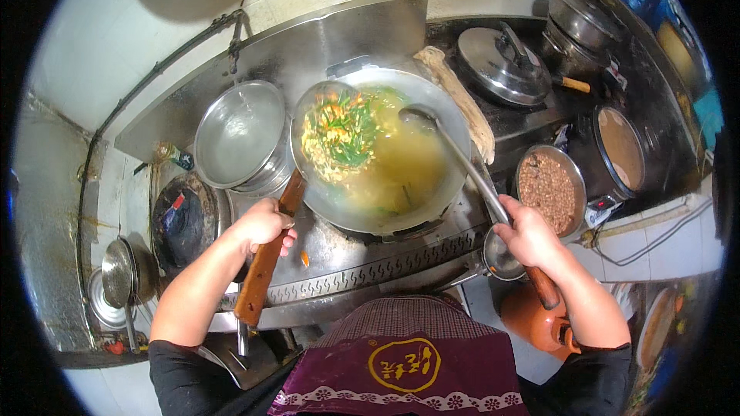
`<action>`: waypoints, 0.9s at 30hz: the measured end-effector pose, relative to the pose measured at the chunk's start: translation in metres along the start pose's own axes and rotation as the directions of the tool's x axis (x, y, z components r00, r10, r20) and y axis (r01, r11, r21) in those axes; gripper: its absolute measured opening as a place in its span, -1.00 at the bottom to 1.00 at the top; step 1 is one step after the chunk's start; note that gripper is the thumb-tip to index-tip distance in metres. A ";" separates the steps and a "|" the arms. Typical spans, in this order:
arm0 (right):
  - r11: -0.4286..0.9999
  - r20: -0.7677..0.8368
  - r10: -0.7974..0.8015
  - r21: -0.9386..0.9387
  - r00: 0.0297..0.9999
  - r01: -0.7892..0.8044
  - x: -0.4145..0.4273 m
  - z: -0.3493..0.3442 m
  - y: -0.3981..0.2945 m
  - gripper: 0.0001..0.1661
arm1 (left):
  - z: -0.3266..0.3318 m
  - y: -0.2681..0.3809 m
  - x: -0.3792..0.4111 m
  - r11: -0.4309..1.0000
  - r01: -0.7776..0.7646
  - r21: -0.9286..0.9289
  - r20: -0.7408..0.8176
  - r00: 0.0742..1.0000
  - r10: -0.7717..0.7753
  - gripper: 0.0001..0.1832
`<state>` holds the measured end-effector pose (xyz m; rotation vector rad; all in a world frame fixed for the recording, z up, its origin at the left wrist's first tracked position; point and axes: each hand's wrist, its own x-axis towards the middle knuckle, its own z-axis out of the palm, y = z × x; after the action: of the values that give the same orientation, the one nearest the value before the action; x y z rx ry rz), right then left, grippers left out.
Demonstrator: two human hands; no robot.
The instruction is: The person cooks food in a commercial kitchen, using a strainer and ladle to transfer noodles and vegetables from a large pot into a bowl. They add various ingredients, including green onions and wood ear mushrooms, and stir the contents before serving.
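Note:
My left hand [267,226] grips the wooden handle of a wide skimmer [297,121]. Chopped green and orange vegetables with pale yellow bits [342,134] lie heaped in it, over the left side of a large wok [404,78]. Cloudy yellowish broth [413,167] fills the wok, and steam blurs part of it. A long metal ladle [465,160] with a wooden grip is in my right hand [529,232]. Its bowl sits in the broth near the wok's far right side, partly under the surface.
Left of the wok stands a metal basin [240,133] of clear liquid. On the right are a bowl of brown beans or nuts [546,190], a lidded pot [503,66] and a pot of brown liquid [621,147]. A small metal bowl [502,254] is below my right hand.

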<state>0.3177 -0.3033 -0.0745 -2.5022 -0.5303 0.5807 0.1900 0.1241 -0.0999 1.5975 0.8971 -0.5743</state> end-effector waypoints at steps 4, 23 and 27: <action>0.975 0.185 0.073 0.193 0.980 -0.109 0.001 -0.001 -0.005 -0.57 | -0.006 -0.002 0.003 0.963 0.185 -0.194 0.208 0.968 -0.144 -0.81; 0.985 0.141 -0.138 -0.079 0.980 0.150 -0.010 0.002 -0.026 -0.31 | 0.086 0.008 0.040 0.596 0.261 -0.759 0.339 0.941 0.019 -0.78; 0.989 0.137 -0.127 -0.058 0.982 0.136 -0.016 0.003 -0.033 -0.32 | 0.078 0.003 0.039 0.646 0.179 -0.742 0.335 0.934 0.125 -0.81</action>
<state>0.2949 -0.2836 -0.0540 -2.4794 -0.7719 0.6916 0.2236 0.0575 -0.1450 0.6595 0.7333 -0.3967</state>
